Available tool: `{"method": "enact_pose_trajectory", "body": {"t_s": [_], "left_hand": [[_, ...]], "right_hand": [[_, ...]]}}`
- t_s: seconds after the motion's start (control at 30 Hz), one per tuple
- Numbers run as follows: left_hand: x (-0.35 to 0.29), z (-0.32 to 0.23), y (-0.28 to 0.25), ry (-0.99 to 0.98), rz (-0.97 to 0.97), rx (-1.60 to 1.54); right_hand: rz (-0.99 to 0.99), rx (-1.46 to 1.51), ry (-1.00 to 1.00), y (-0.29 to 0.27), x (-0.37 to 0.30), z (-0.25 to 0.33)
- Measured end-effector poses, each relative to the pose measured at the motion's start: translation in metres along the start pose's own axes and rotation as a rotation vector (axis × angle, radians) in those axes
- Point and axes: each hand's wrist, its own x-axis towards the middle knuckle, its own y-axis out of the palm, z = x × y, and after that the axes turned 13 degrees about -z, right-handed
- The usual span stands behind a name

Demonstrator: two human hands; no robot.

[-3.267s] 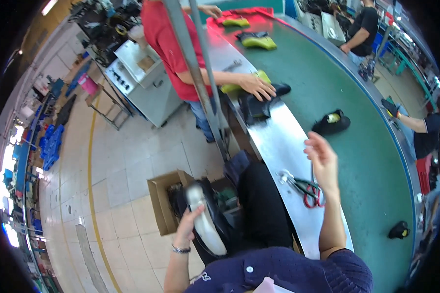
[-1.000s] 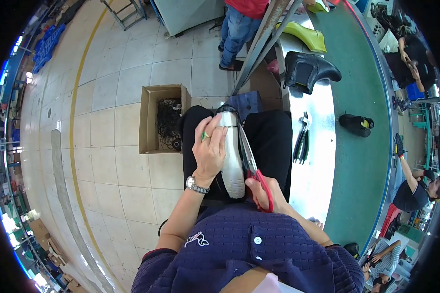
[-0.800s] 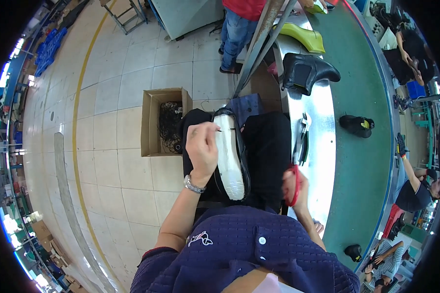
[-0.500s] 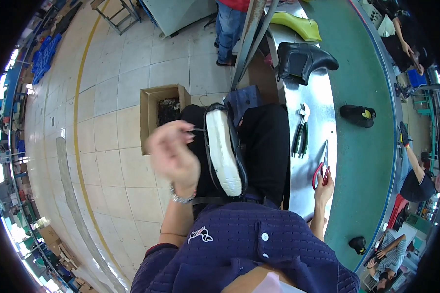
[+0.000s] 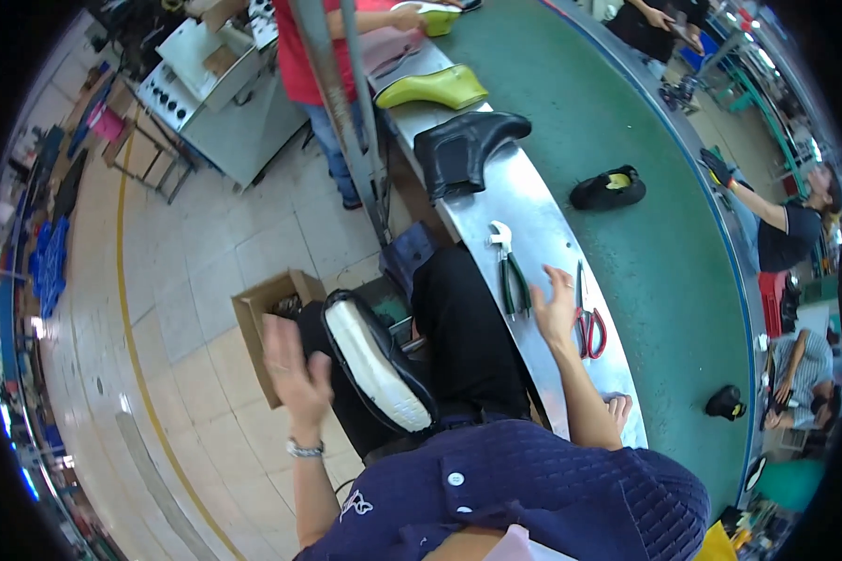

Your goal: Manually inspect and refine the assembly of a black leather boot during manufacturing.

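A black shoe (image 5: pixel 374 363) lies sole up across my lap, its long white underside facing me. Left of it, my left hand (image 5: pixel 297 374) is raised with fingers stretched out and nothing in them. On the metal bench to my right, my right hand (image 5: pixel 557 307) hovers with fingers apart, holding nothing. It sits between the green-handled pincers (image 5: pixel 506 268) and the red-handled scissors (image 5: pixel 586 316), both lying on the bench.
Farther along the metal bench (image 5: pixel 544 220) stand a black ankle boot (image 5: pixel 468 150) and yellow-green shoe forms (image 5: pixel 432 87). A cardboard box (image 5: pixel 253 346) is beside my left leg. Black shoes (image 5: pixel 608 189) rest on the green surface. A person in red (image 5: pixel 304 56) stands beyond a metal post (image 5: pixel 341 103).
The view has swung to the right. My right hand has let go of the scissors, which now lie on the bench. My left hand has come away from the shoe's edge, its fingers now straightened.
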Motion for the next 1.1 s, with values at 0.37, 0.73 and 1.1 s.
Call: {"method": "enact_pose_trajectory", "body": {"t_s": [0.37,0.73,1.1], "left_hand": [[0.049,-0.087,0.097,0.344,0.422,-0.271],[0.116,-0.047,0.132,0.229,0.404,-0.229],[0.136,-0.035,0.146,-0.177,0.607,-0.435]], "right_hand": [[0.256,-0.281,-0.093,0.056,0.024,0.022],[0.689,0.891,1.143,-0.042,0.015,0.037],[0.891,0.827,0.96,-0.046,0.032,0.082]]}}
